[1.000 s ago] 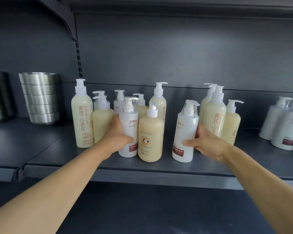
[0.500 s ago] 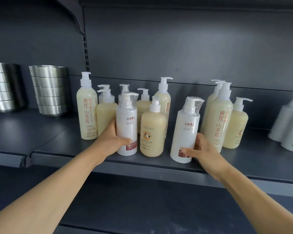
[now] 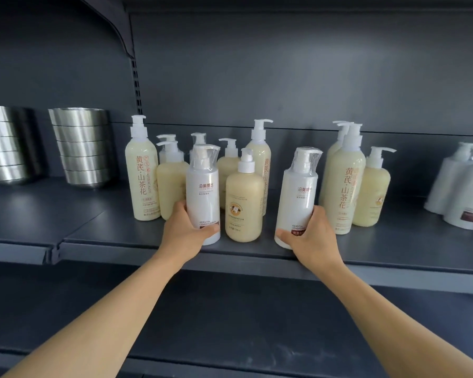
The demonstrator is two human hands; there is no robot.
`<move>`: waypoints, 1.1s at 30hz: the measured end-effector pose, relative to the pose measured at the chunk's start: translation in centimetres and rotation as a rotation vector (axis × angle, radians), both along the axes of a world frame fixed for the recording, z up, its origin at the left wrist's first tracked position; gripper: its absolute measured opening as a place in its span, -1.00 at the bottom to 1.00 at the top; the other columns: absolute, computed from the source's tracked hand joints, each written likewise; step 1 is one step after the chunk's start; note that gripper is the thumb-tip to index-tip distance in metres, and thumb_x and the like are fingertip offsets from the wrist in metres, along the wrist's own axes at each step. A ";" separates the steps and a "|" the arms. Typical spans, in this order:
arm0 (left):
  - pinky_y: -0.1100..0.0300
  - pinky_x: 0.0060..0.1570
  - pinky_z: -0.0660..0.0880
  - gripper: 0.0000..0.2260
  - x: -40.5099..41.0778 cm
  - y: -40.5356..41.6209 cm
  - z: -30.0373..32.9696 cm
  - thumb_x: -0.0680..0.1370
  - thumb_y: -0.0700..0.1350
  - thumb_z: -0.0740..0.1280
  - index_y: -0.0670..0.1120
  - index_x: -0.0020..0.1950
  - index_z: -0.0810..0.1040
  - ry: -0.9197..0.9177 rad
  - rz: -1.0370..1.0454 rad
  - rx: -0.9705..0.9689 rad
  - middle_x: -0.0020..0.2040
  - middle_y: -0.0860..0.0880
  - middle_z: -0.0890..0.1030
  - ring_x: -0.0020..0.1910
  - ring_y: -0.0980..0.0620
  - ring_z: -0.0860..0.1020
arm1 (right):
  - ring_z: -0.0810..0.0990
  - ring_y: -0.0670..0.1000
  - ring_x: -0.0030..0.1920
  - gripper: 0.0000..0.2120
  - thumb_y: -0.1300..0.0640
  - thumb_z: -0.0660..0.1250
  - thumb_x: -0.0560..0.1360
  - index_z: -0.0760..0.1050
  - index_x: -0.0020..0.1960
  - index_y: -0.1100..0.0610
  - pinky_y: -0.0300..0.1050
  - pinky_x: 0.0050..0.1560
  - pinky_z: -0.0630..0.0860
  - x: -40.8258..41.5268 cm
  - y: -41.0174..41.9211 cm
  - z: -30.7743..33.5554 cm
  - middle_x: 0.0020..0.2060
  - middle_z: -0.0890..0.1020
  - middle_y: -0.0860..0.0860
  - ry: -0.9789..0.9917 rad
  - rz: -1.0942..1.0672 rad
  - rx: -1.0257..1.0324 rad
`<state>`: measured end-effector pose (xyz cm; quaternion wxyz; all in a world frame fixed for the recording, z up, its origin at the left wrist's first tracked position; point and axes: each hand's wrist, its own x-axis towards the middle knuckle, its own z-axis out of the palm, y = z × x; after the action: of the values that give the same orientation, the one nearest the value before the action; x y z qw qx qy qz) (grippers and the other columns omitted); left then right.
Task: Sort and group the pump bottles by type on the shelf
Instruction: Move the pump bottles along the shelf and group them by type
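Note:
A mixed cluster of pump bottles stands on the dark grey shelf (image 3: pixel 120 236). My left hand (image 3: pixel 185 230) grips the base of a white conditioner bottle (image 3: pixel 202 192) at the front left. My right hand (image 3: pixel 310 236) wraps the base of a second white conditioner bottle (image 3: pixel 298 192), which leans slightly right. Between them stands a squat cream bottle (image 3: pixel 245 205). Tall pale-yellow bottles with red lettering stand at the left (image 3: pixel 142 178), behind centre (image 3: pixel 260 159) and at the right (image 3: pixel 344 184). More squat cream bottles sit behind (image 3: pixel 172 186) and far right (image 3: pixel 372 195).
Several white bottles (image 3: pixel 459 195) of the same conditioner type stand grouped at the far right of the shelf. Two stacks of steel bowls (image 3: pixel 82 151) sit on the neighbouring shelf section to the left. A lower shelf (image 3: pixel 230 323) runs beneath my forearms.
Both hands slid lower and closed around the bases of the two white bottles. The right bottle has tilted less and shifted slightly. The view moved closer and left.

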<state>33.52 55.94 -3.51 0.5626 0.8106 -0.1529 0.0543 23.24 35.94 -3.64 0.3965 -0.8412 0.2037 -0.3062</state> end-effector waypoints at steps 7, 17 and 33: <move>0.16 0.03 0.42 -0.40 -2.1 1.5 0.3 0.37 -0.18 0.53 -0.05 0.31 0.32 -0.019 -0.125 -0.009 0.18 0.05 0.50 0.09 0.05 0.48 | 0.42 0.02 0.00 -0.48 0.17 0.49 0.36 0.25 0.16 0.17 -0.11 -0.07 0.42 -1.8 1.0 1.1 0.01 0.43 0.00 0.045 -0.064 0.047; 0.17 0.01 0.45 -0.49 -6.0 -3.6 1.1 0.35 -0.14 0.53 -0.01 0.21 0.37 -0.034 -0.405 0.002 0.13 0.07 0.55 0.08 0.06 0.54 | 0.47 0.03 0.02 -0.49 0.17 0.47 0.38 0.24 0.17 0.13 -0.32 -0.36 0.36 -8.4 -0.6 1.8 0.06 0.45 -0.01 0.025 -0.196 0.077; 0.14 0.03 0.47 -0.46 -15.7 -24.5 2.5 0.36 -0.12 0.52 -0.04 0.25 0.36 -0.045 -0.663 0.024 0.17 0.06 0.54 0.12 0.02 0.53 | 0.45 0.04 -0.04 -0.49 0.12 0.49 0.36 0.25 0.14 0.14 -0.33 -0.45 0.28 -22.1 -15.9 3.1 0.00 0.44 0.00 0.034 -0.445 0.017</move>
<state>17.83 31.41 -1.03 0.5367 0.7219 -0.4212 -0.1156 1.18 20.08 -0.49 0.3227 -0.7771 0.3937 -0.3701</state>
